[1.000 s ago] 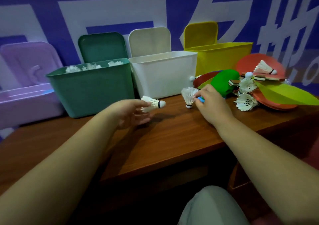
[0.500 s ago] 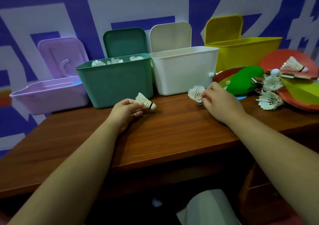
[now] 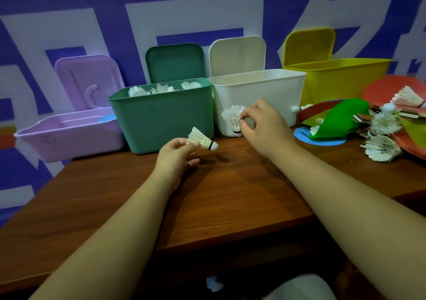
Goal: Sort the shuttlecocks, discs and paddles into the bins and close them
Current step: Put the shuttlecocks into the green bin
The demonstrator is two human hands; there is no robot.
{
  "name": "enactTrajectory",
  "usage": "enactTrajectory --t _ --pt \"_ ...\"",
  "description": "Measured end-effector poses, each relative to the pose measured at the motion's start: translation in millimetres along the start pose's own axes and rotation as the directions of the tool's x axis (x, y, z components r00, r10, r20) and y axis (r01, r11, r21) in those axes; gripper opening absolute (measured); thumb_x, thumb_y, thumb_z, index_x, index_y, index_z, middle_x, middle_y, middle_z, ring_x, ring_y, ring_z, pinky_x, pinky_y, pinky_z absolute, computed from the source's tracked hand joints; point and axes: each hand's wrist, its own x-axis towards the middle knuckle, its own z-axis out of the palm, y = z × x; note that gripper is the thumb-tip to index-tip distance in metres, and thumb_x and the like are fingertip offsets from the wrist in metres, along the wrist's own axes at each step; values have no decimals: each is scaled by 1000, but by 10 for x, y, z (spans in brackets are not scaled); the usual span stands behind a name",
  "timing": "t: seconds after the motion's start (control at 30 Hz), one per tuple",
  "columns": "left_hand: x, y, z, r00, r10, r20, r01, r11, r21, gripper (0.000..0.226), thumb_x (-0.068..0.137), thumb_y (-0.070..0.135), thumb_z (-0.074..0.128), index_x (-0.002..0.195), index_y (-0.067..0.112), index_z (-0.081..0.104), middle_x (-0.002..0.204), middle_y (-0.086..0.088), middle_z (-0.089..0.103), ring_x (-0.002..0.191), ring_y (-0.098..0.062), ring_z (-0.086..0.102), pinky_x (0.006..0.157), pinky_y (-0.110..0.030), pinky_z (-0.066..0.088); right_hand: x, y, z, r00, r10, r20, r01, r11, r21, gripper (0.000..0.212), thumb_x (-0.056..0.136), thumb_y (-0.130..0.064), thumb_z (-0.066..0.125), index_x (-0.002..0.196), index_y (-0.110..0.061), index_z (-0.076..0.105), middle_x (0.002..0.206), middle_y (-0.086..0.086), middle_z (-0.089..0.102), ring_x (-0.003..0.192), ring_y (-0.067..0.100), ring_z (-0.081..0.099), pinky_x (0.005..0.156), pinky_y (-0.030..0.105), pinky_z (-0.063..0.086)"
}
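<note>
Shuttlecock [image 3: 202, 140]: white feathers, black band, rounded white cork.

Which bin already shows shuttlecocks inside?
The green bin, second from left: white shuttlecocks poke above its rim. None show in the purple bin, white bin or yellow bin.

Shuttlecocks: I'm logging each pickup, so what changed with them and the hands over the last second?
The right hand moved to the standing shuttlecock in front of the white bin and now pinches its feathers; whether it has left the table is unclear. The left hand still holds the second shuttlecock. The green bin and its neighbours stay open; the pile of paddles and discs is untouched.
</note>
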Motion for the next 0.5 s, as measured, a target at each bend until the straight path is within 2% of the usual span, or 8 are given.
enactTrajectory --t 0.1,0.17,0.23,0.3,0.37,0.43,0.5 --pt "-3 87 7 980 152 -126 -148 988 40 15 91 13 80 101 14 68 102 -9 80 89 -24 76 87 -39 61 260 -206 162 995 47 -90 -36 992 123 8 99 -26 68 101 -21 73 100 -6 58 83 12 57 73 24 50" --pt "-13 235 -35 938 284 -201 -266 958 112 20 91 13 79 108 13 68 99 -3 80 90 -21 78 91 -40 61 433 -363 244 973 144 -182 -90 956 279 5 97 -22 70 97 -23 75 96 -5 67 82 8 60 73 15 48" --pt "4 446 -106 885 408 -224 -375 910 176 19 90 14 79 105 16 67 106 -1 78 95 -15 77 91 -38 61 613 -513 323 945 238 -226 -120 891 438 7 96 -22 70 96 -25 77 92 -8 73 84 6 65 75 13 49" --pt "70 691 -211 814 551 -185 -467 809 355 17 90 17 80 98 23 65 117 2 72 96 -5 74 85 -27 58 787 -631 400 933 283 -220 -119 823 556 9 96 -23 71 99 -24 79 90 -11 75 86 6 69 77 17 53" --pt "202 935 -342 722 684 -104 -532 644 550 18 91 15 79 95 21 63 119 7 63 93 3 70 76 -12 51 945 -707 482 931 295 -217 -107 787 608 10 96 -24 71 102 -27 80 91 -13 76 89 4 71 80 19 55" --pt "362 1154 -475 653 755 -59 -553 529 644 17 93 12 77 95 20 61 120 5 58 95 4 68 75 -8 50 1086 -752 589 927 309 -213 -108 764 636 10 97 -26 72 101 -29 80 91 -16 76 91 1 70 79 16 54" --pt "563 1338 -605 612 789 -60 -542 473 695 16 95 12 75 96 20 61 122 4 57 96 3 67 76 -8 51 1228 -771 716 922 326 -210 -123 760 639 10 97 -29 72 101 -31 80 92 -18 76 91 0 69 78 17 52"
